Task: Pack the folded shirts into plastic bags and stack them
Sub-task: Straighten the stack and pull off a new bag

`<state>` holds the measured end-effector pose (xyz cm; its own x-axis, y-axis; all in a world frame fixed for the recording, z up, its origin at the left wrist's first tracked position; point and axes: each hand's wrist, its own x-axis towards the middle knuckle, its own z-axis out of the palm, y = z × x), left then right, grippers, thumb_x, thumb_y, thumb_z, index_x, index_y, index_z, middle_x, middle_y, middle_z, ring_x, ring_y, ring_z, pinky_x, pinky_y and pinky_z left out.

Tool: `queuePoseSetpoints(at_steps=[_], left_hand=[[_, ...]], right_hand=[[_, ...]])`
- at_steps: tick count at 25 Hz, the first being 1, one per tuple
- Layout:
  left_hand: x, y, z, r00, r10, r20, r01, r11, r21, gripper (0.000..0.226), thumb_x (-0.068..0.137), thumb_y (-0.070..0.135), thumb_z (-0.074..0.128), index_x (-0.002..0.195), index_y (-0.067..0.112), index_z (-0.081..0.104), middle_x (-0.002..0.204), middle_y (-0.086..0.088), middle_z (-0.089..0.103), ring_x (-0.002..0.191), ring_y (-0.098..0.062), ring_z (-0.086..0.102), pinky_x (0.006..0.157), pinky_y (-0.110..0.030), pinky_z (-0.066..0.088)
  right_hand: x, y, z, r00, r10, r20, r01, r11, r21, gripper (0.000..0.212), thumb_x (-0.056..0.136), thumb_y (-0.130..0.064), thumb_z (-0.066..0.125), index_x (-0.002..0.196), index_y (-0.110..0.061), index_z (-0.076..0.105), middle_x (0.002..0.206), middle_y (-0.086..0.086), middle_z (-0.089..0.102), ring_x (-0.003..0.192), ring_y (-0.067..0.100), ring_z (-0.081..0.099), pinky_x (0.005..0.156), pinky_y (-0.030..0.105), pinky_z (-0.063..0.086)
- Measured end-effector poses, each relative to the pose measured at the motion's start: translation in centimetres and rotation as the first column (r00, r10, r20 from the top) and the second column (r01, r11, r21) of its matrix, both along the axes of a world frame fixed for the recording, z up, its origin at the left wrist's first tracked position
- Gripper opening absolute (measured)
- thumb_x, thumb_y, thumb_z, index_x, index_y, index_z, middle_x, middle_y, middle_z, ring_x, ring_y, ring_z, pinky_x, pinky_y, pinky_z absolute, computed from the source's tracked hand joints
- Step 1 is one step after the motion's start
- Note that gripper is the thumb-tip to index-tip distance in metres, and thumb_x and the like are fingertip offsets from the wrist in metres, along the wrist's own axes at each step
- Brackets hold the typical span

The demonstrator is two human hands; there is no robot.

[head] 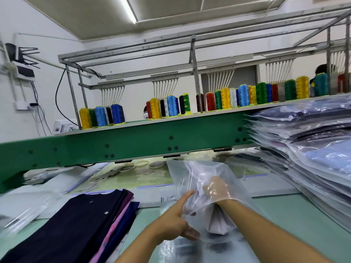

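Note:
A clear plastic bag (191, 171) is lifted over the table's middle. My right hand (216, 188) is pushed inside it up to the wrist, seen through the film. A pale folded shirt (218, 223) hangs bunched at the bag's mouth under my right wrist. My left hand (176, 221) grips the bag's open edge from the left, thumb raised. At lower left lies a pile of folded shirts (79, 221), dark navy on top with purple, pink and blue edges. A tall stack of bagged shirts (307, 149) stands at the right.
A green machine beam (114, 147) crosses just behind the work area, carrying a shelf of coloured thread cones (171, 106). Loose empty bags (22, 209) lie at the left. More plastic film (190, 249) covers the pale green table (284, 211) beneath my arms.

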<state>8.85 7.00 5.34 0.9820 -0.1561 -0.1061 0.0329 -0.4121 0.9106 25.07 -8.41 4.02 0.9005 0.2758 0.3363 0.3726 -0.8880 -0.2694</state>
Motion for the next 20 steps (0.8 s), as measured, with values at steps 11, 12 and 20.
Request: queuePoseSetpoints(at_steps=[11, 12, 20], left_hand=[[0.3, 2.4, -2.7, 0.986, 0.105, 0.126, -0.15, 0.887, 0.437, 0.09, 0.083, 0.009, 0.066, 0.157, 0.038, 0.024, 0.136, -0.006, 0.044, 0.104, -0.024, 0.061, 0.091, -0.036, 0.056], [0.4, 2.4, -3.0, 0.982, 0.116, 0.15, -0.18, 0.817, 0.548, 0.086, 0.083, 0.017, 0.068, 0.155, 0.039, 0.026, 0.142, -0.01, 0.039, 0.116, -0.026, 0.056, 0.097, -0.039, 0.053], [-0.3, 0.2, -4.4, 0.9, -0.156, 0.407, -0.288, 0.488, 0.824, 0.053, 0.097, 0.029, 0.058, 0.147, 0.03, 0.042, 0.152, 0.009, 0.043, 0.139, -0.017, 0.042, 0.105, -0.031, 0.042]], right_hand=[[-2.6, -4.7, -5.2, 0.986, 0.064, -0.151, -0.087, 0.985, -0.149, 0.074, 0.1, -0.062, 0.029, 0.159, -0.019, 0.017, 0.167, 0.011, -0.002, 0.154, 0.028, -0.003, 0.123, 0.038, 0.002], [-3.3, -5.2, -5.6, 0.976, 0.09, -0.2, -0.122, 0.98, -0.155, 0.076, 0.101, -0.062, 0.027, 0.161, -0.018, 0.009, 0.168, 0.011, -0.007, 0.154, 0.026, -0.006, 0.123, 0.036, -0.001], [-9.1, -10.0, -3.1, 0.905, 0.367, -0.215, -0.419, 0.859, -0.294, 0.02, 0.093, -0.027, 0.052, 0.109, -0.016, 0.058, 0.129, 0.006, 0.056, 0.125, 0.028, 0.05, 0.098, 0.033, 0.043]])
